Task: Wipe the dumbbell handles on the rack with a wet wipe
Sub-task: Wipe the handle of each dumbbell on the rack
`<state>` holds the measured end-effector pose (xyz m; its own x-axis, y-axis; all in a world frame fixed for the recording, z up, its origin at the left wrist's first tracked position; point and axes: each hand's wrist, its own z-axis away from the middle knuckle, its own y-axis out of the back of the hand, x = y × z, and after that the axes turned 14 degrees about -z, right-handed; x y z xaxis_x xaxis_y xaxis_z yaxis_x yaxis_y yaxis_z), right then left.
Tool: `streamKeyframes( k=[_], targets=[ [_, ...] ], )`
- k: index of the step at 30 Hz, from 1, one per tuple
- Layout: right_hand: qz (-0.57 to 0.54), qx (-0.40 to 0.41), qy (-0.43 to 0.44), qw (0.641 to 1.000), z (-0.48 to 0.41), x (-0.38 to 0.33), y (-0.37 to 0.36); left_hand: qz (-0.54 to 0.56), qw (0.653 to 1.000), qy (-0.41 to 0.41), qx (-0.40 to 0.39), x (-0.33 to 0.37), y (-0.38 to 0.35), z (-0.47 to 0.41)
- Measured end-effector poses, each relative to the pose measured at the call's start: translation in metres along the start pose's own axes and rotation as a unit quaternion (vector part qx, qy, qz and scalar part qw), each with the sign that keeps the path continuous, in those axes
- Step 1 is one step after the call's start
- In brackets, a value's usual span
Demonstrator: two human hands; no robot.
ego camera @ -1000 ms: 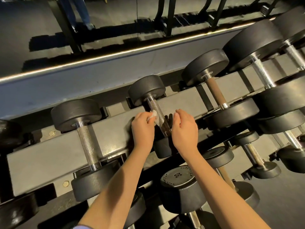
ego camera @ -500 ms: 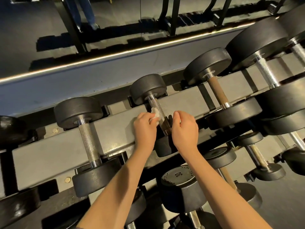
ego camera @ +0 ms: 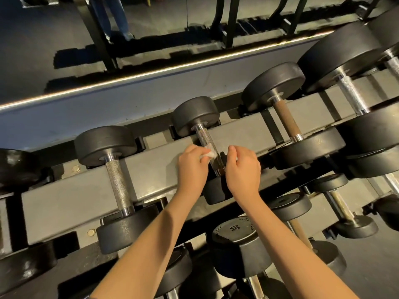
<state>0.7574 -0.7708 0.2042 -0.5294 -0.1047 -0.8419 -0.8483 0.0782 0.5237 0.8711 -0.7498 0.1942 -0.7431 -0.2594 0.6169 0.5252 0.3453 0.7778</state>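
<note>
Head view: the left hand (ego camera: 192, 167) pinches the wet wipe (ego camera: 209, 153) against the dumbbell handle (ego camera: 205, 137), which runs near-to-far.

Dark floor (ego camera: 32, 50), glowing light strip (ego camera: 151, 72)

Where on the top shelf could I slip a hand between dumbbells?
Widest: bare grey rail between the left steel handle and the left hand. Narrower: rail between the right hand and the brown handle. Crowded at the right end: big heads packed together.
</note>
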Motion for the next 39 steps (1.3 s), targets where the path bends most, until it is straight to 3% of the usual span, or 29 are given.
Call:
streamKeyframes(
  k=[2, 8, 19, 25, 31, 39],
  targets=[
    [0.001, -0.001, -0.001, 1.0, 0.0, 0.0, 0.0, 0.002, 1.0, -0.017, -0.009, -0.003, 0.006, 0.004],
    [0.0, 0.008, 0.004, 1.0, 0.001, 0.003, -0.001, -0.001, 0.997, 0.052, 0.054, 0.006, 0.012, -0.038],
    [0.014, 0.018, 0.01, 1.0, 0.0, 0.0, -0.002, 0.023, 1.0, 0.016, -0.002, 0.005, 0.0, -0.004],
    [0.052, 0.0, 0.005, 0.999, -0.001, -0.003, -0.003, -0.006, 1.0, 0.007, 0.008, 0.006, -0.002, -0.006],
    [0.058, 0.01, -0.015, 0.998, 0.001, -0.003, -0.001, 0.007, 0.993, 0.078, 0.084, 0.007, 0.01, -0.041],
    [0.041, 0.02, 0.001, 0.999, 0.003, -0.003, -0.001, -0.004, 1.0, 0.025, 0.016, -0.003, -0.002, 0.004]
  ],
)
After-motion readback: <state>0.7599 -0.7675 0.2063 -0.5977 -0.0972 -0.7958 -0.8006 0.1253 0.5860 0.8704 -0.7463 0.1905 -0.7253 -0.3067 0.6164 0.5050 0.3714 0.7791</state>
